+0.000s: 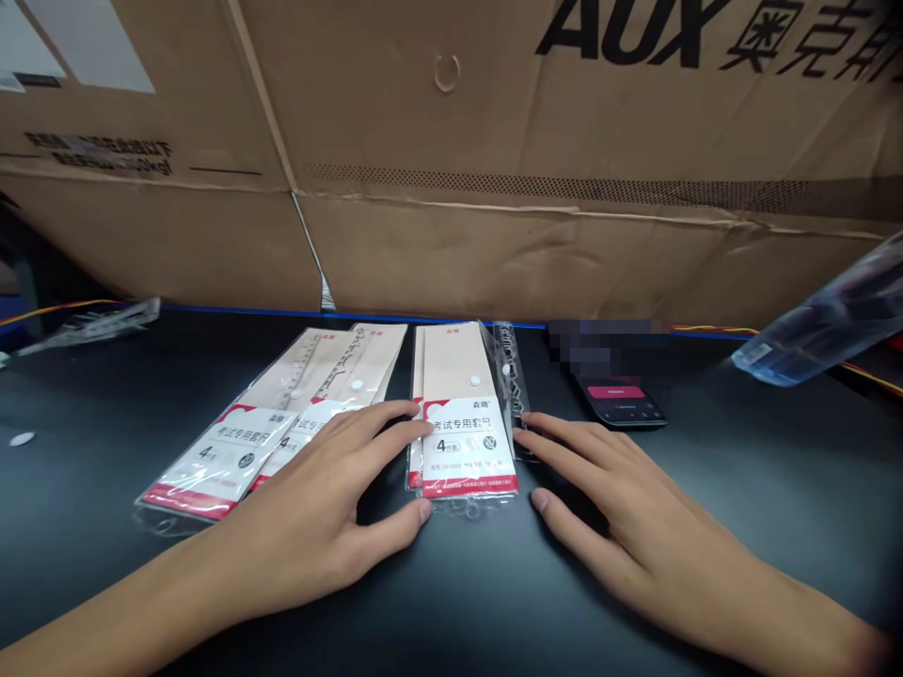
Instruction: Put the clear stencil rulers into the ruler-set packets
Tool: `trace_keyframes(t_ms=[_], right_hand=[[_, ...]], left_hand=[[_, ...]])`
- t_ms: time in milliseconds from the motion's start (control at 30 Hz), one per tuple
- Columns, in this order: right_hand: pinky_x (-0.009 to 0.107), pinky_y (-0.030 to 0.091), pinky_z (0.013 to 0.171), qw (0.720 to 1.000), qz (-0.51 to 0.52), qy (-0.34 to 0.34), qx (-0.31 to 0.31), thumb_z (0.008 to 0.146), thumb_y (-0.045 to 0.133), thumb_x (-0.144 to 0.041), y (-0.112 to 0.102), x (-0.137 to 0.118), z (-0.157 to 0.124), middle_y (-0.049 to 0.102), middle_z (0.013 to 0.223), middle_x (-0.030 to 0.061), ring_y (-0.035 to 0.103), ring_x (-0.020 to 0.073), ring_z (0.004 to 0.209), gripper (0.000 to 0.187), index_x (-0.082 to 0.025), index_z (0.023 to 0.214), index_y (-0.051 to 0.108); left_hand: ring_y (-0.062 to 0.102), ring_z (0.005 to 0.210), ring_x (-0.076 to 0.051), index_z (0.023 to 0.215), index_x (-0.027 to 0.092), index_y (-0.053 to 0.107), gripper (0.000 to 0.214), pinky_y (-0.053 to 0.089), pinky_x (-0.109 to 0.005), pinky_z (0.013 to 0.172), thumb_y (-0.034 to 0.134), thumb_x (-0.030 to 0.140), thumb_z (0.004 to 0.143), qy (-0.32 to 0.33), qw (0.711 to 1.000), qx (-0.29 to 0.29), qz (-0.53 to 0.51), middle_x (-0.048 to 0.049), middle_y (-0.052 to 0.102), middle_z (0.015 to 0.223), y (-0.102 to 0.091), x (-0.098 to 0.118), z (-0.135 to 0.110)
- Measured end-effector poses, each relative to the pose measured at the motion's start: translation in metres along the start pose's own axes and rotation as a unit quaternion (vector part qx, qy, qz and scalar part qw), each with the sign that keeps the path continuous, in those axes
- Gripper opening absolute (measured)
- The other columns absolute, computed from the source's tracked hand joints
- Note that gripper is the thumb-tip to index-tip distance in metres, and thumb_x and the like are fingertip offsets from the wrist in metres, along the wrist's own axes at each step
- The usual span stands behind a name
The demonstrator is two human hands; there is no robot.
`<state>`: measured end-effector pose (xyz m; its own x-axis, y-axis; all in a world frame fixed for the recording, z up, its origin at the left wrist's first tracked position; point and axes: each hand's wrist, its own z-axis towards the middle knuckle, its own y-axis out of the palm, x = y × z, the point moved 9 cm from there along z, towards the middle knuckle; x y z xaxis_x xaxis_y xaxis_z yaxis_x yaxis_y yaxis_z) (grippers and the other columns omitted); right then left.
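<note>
Cardboard carton (494,122) stands behind black counter (91,451). Left grip (310,508) and right grip (627,517) released, palms down, fingers spread. Between them, clear ruler-set packet (462,447) lies flat, long axis pointing away from the person, touched at both edges by the grips; tan paper sleeve inside. Second packet (218,461) lies tilted, left of left grip. Phone (621,404) sits ahead of right grip.

Left hand (317,503) touches a bagged stationery set (462,447), right hand (635,527) just beside.
</note>
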<state>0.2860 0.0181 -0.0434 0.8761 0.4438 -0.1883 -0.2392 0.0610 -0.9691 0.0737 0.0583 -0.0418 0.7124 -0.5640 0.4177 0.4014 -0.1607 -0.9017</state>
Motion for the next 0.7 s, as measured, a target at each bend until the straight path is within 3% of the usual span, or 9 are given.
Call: trace_keyframes(t_ms=[700], right_hand=[[0.048, 0.043, 0.113, 0.999, 0.047, 0.001, 0.004, 0.099, 0.049, -0.036, 0.0007, 0.0054, 0.0027, 0.045, 0.155, 0.0081, 0.045, 0.0262, 0.140, 0.049, -0.027, 0.146, 0.048]], left_hand=[[0.042, 0.142, -0.035, 0.148, 0.039, 0.046, 0.061, 0.041, -0.050, 0.115, 0.062, 0.049, 0.090, 0.006, 0.999, -0.016, 0.028, -0.0015, 0.041, 0.157, 0.0032, 0.0003, 0.0015]])
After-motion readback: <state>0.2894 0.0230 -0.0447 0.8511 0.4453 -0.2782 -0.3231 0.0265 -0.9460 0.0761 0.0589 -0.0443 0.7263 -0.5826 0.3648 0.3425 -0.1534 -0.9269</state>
